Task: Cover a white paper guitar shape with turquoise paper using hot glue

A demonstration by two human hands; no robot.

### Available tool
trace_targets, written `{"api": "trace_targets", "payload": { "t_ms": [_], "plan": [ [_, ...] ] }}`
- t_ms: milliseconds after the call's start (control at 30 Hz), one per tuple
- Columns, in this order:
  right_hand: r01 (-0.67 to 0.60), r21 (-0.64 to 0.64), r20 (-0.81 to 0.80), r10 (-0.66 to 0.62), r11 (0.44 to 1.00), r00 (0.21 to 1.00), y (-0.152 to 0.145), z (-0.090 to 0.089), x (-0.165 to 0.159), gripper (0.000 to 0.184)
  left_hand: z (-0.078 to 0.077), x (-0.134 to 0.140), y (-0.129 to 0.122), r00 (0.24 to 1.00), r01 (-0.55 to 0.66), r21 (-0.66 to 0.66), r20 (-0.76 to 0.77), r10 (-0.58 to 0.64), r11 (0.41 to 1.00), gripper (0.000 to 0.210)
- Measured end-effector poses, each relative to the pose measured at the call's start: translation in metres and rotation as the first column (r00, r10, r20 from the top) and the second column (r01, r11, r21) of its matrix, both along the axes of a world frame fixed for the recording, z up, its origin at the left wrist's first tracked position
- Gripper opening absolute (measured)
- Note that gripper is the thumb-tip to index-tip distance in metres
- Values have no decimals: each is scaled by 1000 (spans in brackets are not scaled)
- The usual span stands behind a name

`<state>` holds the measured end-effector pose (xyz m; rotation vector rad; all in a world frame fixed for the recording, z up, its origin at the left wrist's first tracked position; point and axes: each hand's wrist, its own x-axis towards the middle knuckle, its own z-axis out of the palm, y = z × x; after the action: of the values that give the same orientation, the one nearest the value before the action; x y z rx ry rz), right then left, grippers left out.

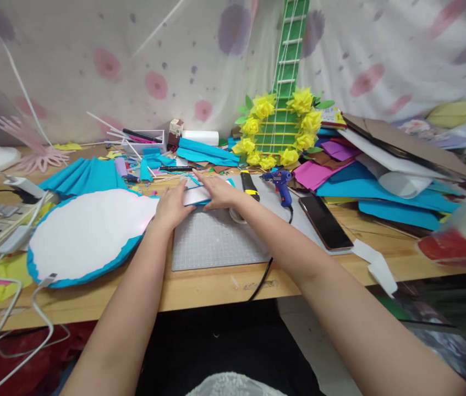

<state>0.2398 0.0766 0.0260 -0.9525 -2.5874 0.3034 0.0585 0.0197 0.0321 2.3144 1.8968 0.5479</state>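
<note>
A white rounded board with blue crepe paper folded over its rim lies at the left, its narrow end reaching toward my left hand. Between my hands is a white strip with blue paper along its edges; whether it joins the board is hidden by my left hand. My left hand grips the strip's left part, thumb along the near edge. Across its right part, my right hand holds it with thumb and fingers on opposite edges. Beneath lies a grey cutting mat. A tape roll is partly hidden by my right wrist.
A yellow-black cutter, a blue glue gun and a phone lie to the right. Behind stands a green guitar-shaped piece with yellow paper flowers. Paper sheets pile up at the right; cables lie at the left.
</note>
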Motion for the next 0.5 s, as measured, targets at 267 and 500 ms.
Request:
{"api": "trace_targets", "payload": {
  "t_ms": [267,500],
  "plan": [
    [131,-84,17,-130,988,991,-8,1,-1,103,-11,-2,2,996,-56,-17,68,57,998,75],
    [139,-95,2,-139,986,990,-7,-1,0,98,-10,-1,1,983,-93,-28,157,97,995,69]
  ]
}}
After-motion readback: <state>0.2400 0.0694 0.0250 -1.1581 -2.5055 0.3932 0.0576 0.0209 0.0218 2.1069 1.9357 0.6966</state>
